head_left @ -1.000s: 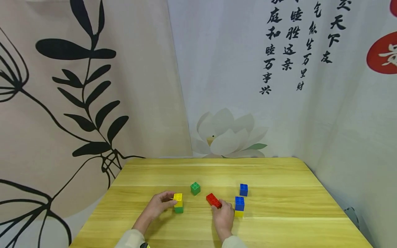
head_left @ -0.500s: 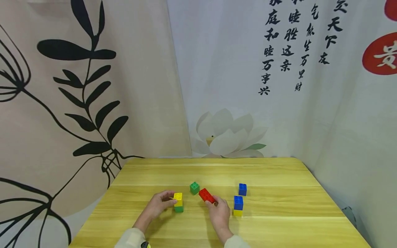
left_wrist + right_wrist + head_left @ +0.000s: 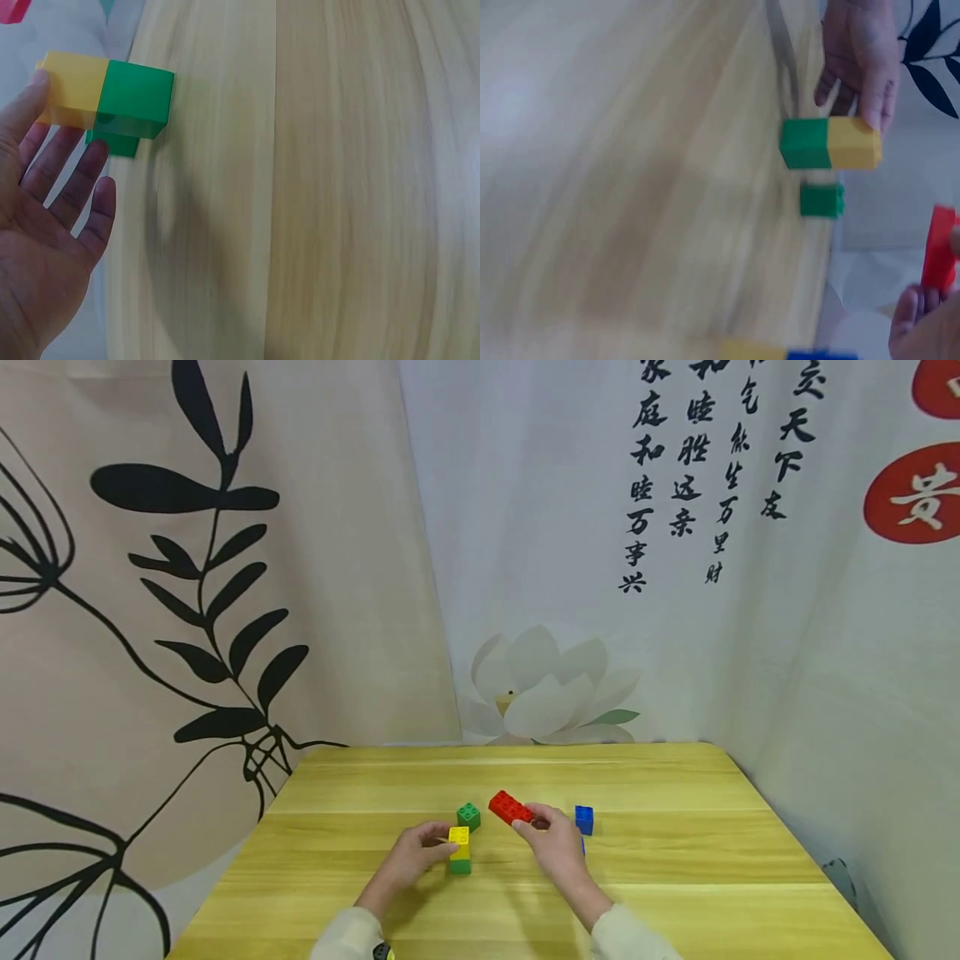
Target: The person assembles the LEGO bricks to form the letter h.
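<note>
My left hand (image 3: 412, 857) pinches a yellow toy building block (image 3: 459, 838), which is joined on top of a green block (image 3: 461, 867). In the left wrist view the thumb lies against the yellow block (image 3: 73, 88), and the other fingers are loosely bent. Whether this stack touches the table, I cannot tell. My right hand (image 3: 558, 847) holds a longer red block (image 3: 510, 807) between thumb and fingers, raised above the table and right of the stack. A single green block (image 3: 468, 815) stands just behind the yellow-green stack.
On the wooden table (image 3: 675, 902) a blue block (image 3: 584, 820) stands right of my right hand. Another blue block (image 3: 821, 355) on a yellow one (image 3: 754, 350) is mostly hidden by that hand in the head view. A printed curtain (image 3: 360, 568) hangs behind the table.
My right hand has lifted the red block up and away from me. My left hand has shifted right with the yellow-green stack, closer to the single green block.
</note>
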Motion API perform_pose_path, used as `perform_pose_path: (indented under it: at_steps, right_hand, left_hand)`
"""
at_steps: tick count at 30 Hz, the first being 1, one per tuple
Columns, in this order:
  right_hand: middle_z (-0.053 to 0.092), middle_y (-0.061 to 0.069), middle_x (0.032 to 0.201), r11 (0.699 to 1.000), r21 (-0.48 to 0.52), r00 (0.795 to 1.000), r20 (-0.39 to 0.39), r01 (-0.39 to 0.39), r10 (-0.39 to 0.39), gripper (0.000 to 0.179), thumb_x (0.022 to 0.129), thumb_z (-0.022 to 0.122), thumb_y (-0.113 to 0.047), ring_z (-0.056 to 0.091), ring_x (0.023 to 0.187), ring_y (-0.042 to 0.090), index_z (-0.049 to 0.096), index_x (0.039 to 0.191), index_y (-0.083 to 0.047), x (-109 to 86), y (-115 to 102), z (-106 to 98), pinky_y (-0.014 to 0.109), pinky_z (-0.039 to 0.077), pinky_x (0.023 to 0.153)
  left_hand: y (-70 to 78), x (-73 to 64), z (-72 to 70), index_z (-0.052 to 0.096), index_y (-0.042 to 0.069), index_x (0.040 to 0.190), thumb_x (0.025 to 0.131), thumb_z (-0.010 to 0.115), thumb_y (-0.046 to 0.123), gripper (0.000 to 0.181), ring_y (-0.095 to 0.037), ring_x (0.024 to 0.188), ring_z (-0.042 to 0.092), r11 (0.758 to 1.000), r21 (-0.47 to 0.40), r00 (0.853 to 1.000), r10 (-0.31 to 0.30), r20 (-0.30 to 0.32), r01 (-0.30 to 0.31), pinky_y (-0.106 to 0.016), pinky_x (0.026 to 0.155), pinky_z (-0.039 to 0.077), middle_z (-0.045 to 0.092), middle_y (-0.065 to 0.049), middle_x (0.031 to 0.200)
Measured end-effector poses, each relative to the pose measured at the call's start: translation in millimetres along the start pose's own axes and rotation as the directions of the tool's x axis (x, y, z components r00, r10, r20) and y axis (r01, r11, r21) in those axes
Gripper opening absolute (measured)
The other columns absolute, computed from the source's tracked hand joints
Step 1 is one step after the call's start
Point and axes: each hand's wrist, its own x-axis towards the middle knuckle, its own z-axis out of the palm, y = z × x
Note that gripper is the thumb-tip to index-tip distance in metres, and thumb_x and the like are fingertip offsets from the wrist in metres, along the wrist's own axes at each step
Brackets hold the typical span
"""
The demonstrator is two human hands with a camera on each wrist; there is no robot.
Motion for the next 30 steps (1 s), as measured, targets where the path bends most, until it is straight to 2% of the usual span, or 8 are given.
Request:
perform_pose_path:
  at_steps: [5, 7, 16, 22, 30]
  right_hand:
    - [0.067, 0.005, 0.102, 0.994, -0.066, 0.993, 0.091, 0.084, -0.078, 0.037, 0.088, 0.077, -0.020, 0.060, 0.089, 0.020, 0.069, 0.119, -0.002, 11.3, 4, -34, 0.032, 0.052, 0.071]
    - [0.067, 0.003, 0.101, 0.993, -0.080, 0.990, 0.112, 0.092, -0.082, 0.037, 0.088, 0.077, -0.021, 0.060, 0.089, 0.020, 0.069, 0.120, -0.003, 15.9, 7, -47, 0.032, 0.052, 0.072]
    - [0.066, 0.004, 0.104, 0.997, -0.071, 0.987, 0.163, 0.011, 0.000, 0.040, 0.090, 0.075, -0.022, 0.061, 0.091, 0.020, 0.067, 0.125, -0.005, 27.7, 27, -94, 0.037, 0.054, 0.076]
    - [0.065, 0.006, 0.107, 0.998, -0.065, 0.978, 0.209, -0.007, 0.020, 0.040, 0.090, 0.075, -0.021, 0.059, 0.091, 0.021, 0.066, 0.125, -0.004, 29.9, 34, -106, 0.032, 0.053, 0.075]
    - [0.067, 0.005, 0.107, 0.996, -0.084, 0.967, 0.252, 0.002, 0.020, 0.039, 0.089, 0.076, -0.023, 0.058, 0.091, 0.022, 0.067, 0.122, -0.004, 31.0, 38, -108, 0.033, 0.052, 0.076]
  left_hand:
    - [6.4, 6.9, 18.2, 0.063, 0.003, 0.125, 0.094, 0.071, 0.028, 0.040, -0.026, 0.108, 0.061, 1.000, 0.006, 1.000, 0.000, 0.008, 0.000, -0.040, 0.087, 0.053, 0.065, -0.008, 0.119]
    - [8.7, 10.1, 26.3, 0.063, 0.005, 0.125, 0.094, 0.071, 0.028, 0.039, -0.025, 0.107, 0.061, 1.000, 0.005, 1.000, -0.003, 0.012, 0.003, -0.040, 0.087, 0.053, 0.065, -0.007, 0.118]
    - [22.3, 21.4, 64.0, 0.064, 0.004, 0.123, 0.093, 0.072, 0.025, 0.038, -0.024, 0.103, 0.061, 1.000, 0.005, 0.999, 0.024, 0.022, -0.024, -0.042, 0.086, 0.053, 0.066, -0.005, 0.114]
    - [28.5, 26.6, 82.4, 0.066, 0.007, 0.121, 0.091, 0.074, 0.025, 0.035, -0.024, 0.103, 0.061, 0.999, 0.020, 0.999, 0.032, 0.014, -0.032, -0.043, 0.086, 0.053, 0.067, -0.002, 0.111]
    - [32.7, 32.2, 97.1, 0.069, 0.011, 0.116, 0.090, 0.075, 0.024, 0.030, -0.020, 0.100, 0.061, 1.000, 0.013, 1.000, 0.020, 0.015, -0.021, -0.037, 0.084, 0.054, 0.067, 0.002, 0.108]
